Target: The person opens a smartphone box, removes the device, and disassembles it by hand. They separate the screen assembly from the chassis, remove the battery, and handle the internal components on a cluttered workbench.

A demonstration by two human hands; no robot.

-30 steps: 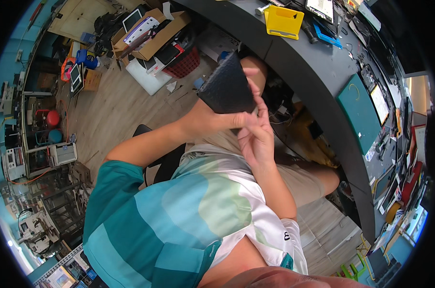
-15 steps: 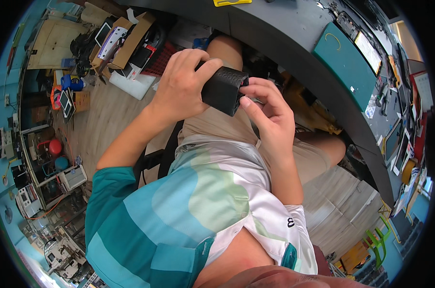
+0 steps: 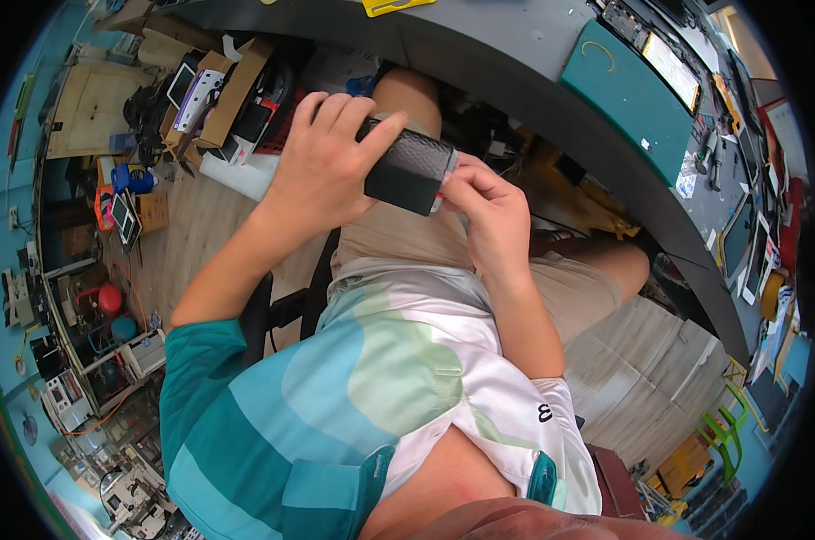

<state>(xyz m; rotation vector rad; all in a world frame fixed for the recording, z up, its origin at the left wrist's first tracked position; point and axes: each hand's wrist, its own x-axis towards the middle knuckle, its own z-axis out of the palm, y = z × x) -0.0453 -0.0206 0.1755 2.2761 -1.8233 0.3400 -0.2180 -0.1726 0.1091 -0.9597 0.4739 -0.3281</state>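
Observation:
My left hand (image 3: 322, 162) is wrapped round a black box-shaped thing (image 3: 412, 168) above my lap. One long face has a scaly texture, and the face beside it is smooth. My right hand (image 3: 493, 211) is closed in a pinch at its right end, where a small reddish-pink and whitish bit shows by the fingertips. What lies between those fingers is mostly hidden.
A dark desk (image 3: 479, 67) curves across the front and right, bearing a green mat (image 3: 619, 99), screwdrivers (image 3: 709, 151) and device parts. An open cardboard box (image 3: 237, 94) of electronics stands front left. Cluttered shelving (image 3: 75, 333) lines the left, and a green chair (image 3: 724, 432) stands back right.
The black thing has turned, bringing its smooth face more into view. My right fingers, spread apart at its end before, have closed into a pinch there. Both hands have shifted slightly left.

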